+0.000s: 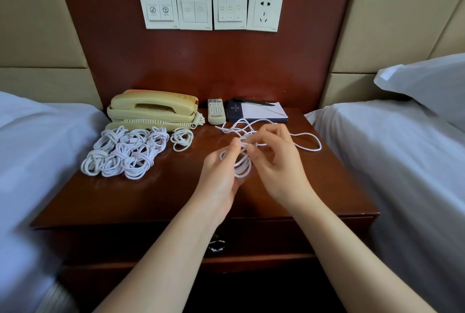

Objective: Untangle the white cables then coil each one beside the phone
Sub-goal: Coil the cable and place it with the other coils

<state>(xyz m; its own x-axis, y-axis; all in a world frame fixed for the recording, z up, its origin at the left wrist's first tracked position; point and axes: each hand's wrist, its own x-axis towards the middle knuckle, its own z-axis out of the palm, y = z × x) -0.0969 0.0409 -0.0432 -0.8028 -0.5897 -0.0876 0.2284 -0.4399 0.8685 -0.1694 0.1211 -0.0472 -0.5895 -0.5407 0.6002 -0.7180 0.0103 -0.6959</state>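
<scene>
1. Wooden nightstand [176, 199] stands between two beds. The cream phone [153, 109] sits at its back left, with the coiled cables [125, 154] heaped just in front of it and one small coil [181, 138] beside them.
2. Left hand [221, 174] pinches the gathered loops of a white cable [242, 164] above the table's middle. Right hand [274, 161] pinches a strand at the top of those loops. The loose tail [309, 141] trails to the right across the tabletop.
3. Likely risks: if the left pinch slackens, the loops may spring open. The tail lies in crossed bends near the remote [216, 111] and notepad [261, 111], so a quick pull could knot it or drag them.
4. Switch plates [193, 9] carry icons and small captions, too small to read. Print on the remote and the notepad cover is illegible.
</scene>
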